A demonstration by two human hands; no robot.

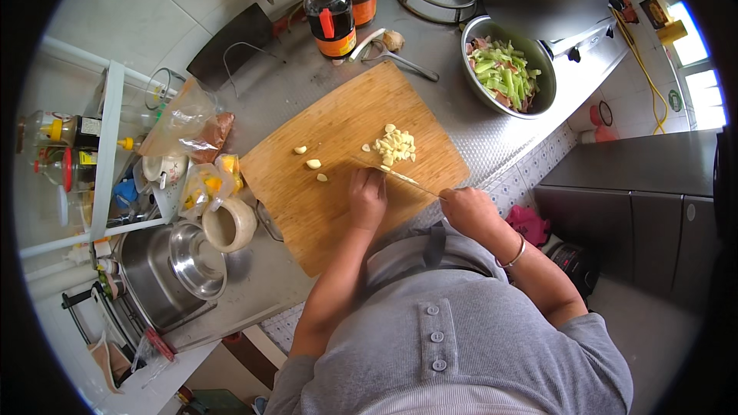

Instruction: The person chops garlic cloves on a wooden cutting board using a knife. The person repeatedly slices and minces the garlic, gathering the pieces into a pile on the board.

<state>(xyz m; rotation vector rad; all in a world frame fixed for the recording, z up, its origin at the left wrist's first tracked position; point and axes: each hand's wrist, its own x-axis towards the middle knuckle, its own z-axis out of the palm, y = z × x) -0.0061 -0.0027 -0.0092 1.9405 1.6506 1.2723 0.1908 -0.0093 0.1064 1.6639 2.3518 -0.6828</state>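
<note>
My right hand (pixel 470 210) grips the handle of a kitchen knife (pixel 426 189), its blade seen nearly edge-on over a wooden cutting board (pixel 340 109). Pale garlic slices (pixel 403 176) lie along the blade. Beside it, my left hand (pixel 368 199) is low over the board with bent, bunched fingers; whatever is under the fingertips is hidden. Just beyond the blade sits a heap of chopped garlic (pixel 395 146). Several peeled garlic cloves (pixel 313 164) lie apart on the board's left half.
A metal bowl (pixel 468 72) of sliced green vegetable and meat stands right, near a gas stove (pixel 588 37). Beyond the board are a sauce bottle (pixel 328 23), a peeler (pixel 412 67) and a ginger piece (pixel 394 41). Left are a stone mortar (pixel 245 222) and a sink (pixel 144 265).
</note>
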